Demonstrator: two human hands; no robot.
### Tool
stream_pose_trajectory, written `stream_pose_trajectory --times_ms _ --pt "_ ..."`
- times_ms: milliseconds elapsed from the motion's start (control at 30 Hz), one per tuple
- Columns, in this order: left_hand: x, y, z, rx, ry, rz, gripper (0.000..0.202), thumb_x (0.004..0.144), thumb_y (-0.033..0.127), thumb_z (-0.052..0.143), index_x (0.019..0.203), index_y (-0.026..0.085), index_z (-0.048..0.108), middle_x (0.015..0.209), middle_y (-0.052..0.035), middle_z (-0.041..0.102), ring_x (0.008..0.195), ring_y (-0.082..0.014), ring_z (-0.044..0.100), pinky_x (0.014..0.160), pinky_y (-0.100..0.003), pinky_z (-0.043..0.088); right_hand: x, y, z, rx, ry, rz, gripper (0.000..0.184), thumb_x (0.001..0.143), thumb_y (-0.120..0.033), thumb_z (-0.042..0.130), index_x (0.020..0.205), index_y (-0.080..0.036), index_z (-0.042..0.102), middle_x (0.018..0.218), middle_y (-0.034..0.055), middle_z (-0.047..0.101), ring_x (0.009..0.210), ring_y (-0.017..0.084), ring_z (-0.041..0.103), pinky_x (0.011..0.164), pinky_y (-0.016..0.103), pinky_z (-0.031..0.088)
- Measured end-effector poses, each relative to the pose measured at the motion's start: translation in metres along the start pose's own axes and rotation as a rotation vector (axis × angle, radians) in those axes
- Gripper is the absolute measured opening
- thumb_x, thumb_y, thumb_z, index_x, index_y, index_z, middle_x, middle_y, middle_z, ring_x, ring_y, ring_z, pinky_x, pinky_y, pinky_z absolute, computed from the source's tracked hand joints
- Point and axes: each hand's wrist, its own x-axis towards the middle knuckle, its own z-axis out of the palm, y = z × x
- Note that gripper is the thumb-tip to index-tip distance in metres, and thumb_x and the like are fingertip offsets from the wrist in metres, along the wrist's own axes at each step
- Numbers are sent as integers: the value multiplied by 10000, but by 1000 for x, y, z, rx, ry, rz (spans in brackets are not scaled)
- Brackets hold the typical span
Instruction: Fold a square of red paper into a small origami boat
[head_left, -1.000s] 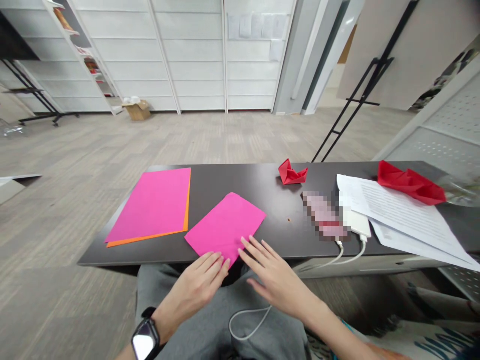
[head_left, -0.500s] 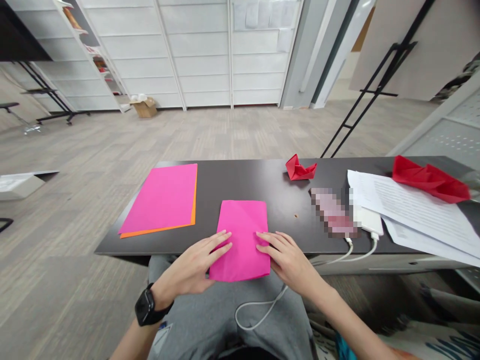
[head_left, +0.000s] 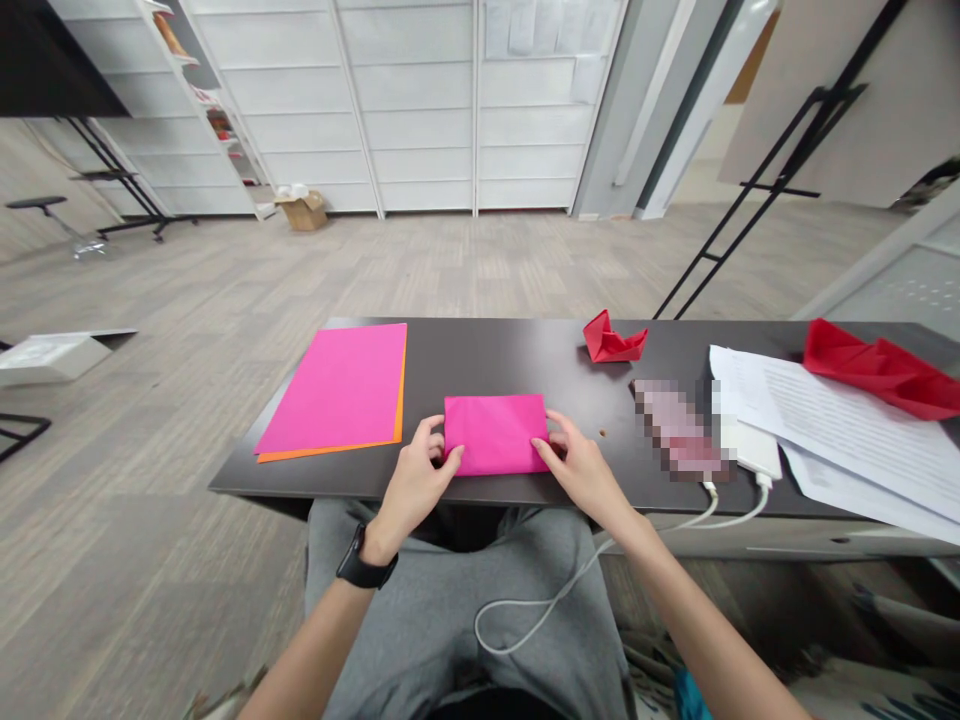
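A folded pink sheet (head_left: 495, 432) lies on the dark table (head_left: 510, 355) near its front edge. My left hand (head_left: 413, 482) pinches the sheet's left edge, fingers curled round it. My right hand (head_left: 581, 470) grips the right edge the same way. A black watch sits on my left wrist. The fold runs along the side nearest me.
A flat stack of pink and orange paper (head_left: 337, 390) lies to the left. A small red folded paper shape (head_left: 611, 340) and a larger one (head_left: 877, 365) sit at the back right. White printed sheets (head_left: 840, 420), a white charger (head_left: 742, 450) and a blurred object lie on the right.
The pink sheet has been folded in half, its near edge brought up to the far edge. Both hands moved forward from the table's edge to the sheet's sides.
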Motion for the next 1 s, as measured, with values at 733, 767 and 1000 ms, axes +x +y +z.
stream_pose_trajectory --times_ms 733,767,1000 --pt "4 -9 9 449 122 218 258 872 89 561 1095 153 673 805 -21 587 743 -168 595 770 -308 541 1 4 19 -326 124 -184 197 966 -215 482 984 -176 675 930 90 629 831 230 642 789 360 527" --pt "3 -9 9 455 122 218 261 879 90 561 1105 151 676 817 -27 592 758 -172 599 786 -315 544 1 3 20 -330 126 -193 189 963 -211 483 957 -177 670 925 91 629 823 228 639 786 361 524" --pt "2 -12 11 498 119 244 286 924 88 522 1151 156 682 894 -57 592 853 -195 609 840 -352 554 2 4 21 -404 118 -244 162 942 -172 492 900 -173 648 889 84 591 790 221 603 757 351 505"
